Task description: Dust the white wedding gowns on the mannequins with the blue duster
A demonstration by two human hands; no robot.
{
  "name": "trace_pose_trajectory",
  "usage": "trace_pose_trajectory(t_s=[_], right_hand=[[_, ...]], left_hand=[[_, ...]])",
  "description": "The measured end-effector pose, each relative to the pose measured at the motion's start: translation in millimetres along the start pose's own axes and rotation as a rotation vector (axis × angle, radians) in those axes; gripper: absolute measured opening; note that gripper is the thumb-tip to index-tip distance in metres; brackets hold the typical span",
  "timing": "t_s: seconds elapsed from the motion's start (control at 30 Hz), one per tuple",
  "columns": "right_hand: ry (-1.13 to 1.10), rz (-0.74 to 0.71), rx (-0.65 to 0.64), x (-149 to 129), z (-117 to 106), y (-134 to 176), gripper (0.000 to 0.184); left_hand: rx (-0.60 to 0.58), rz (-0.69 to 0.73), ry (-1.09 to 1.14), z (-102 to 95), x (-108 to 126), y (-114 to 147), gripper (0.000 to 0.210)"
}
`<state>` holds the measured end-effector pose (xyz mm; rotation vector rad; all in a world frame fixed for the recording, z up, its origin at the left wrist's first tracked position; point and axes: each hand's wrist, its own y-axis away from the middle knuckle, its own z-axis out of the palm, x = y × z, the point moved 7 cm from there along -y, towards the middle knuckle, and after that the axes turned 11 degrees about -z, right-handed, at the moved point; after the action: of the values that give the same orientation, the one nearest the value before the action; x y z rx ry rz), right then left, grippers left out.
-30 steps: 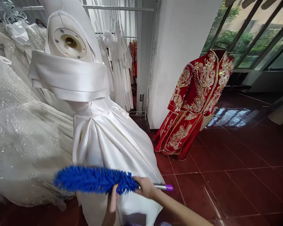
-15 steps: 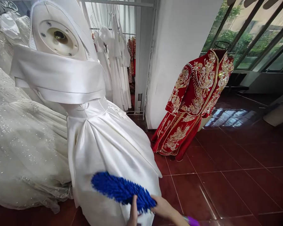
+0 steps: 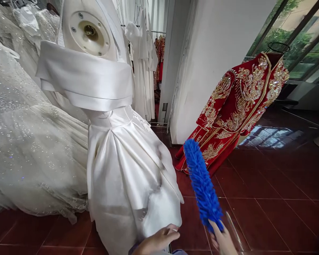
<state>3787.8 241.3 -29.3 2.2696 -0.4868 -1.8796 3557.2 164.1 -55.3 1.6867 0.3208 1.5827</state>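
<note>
My right hand [image 3: 220,233] grips the lower end of a blue fluffy duster [image 3: 202,180], which points up and away over the red floor. In this view the duster's tip overlaps the skirt of a red gown [image 3: 234,102] with gold embroidery; whether they touch I cannot tell. At the bottom centre, my left hand [image 3: 159,241] is near the hem of a white satin gown [image 3: 117,177]. Its thumb and fingers point right with a small gap between them, and nothing shows in it. The white gown stands on a mannequin [image 3: 87,32] and has grey shadowy patches on its skirt.
Sparkly white gowns [image 3: 37,141] crowd the left side. Behind the mannequin, more white dresses [image 3: 146,71] hang on a rail beside a white pillar [image 3: 202,63]. Dark red tiles [image 3: 276,216] cover the floor, and windows [image 3: 305,39] are at the upper right.
The duster has swung from in front of the white skirt to the right, turning nearly upright. My left hand is now apart from it, and the view has shifted left.
</note>
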Motion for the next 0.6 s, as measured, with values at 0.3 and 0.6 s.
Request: trace_pose_trajectory(t_s=[0.3, 0.6], right_hand=[[-0.368, 0.132, -0.687, -91.5, 316.8, 32.5, 0.038], [-0.073, 0.275, -0.577, 71.4, 311.6, 39.0, 0.052]], left_hand=[[0.622, 0.131, 0.583, -77.3, -13.4, 21.6, 0.054], [0.529, -0.172, 0.434, -89.6, -149.8, 29.8, 0.066]])
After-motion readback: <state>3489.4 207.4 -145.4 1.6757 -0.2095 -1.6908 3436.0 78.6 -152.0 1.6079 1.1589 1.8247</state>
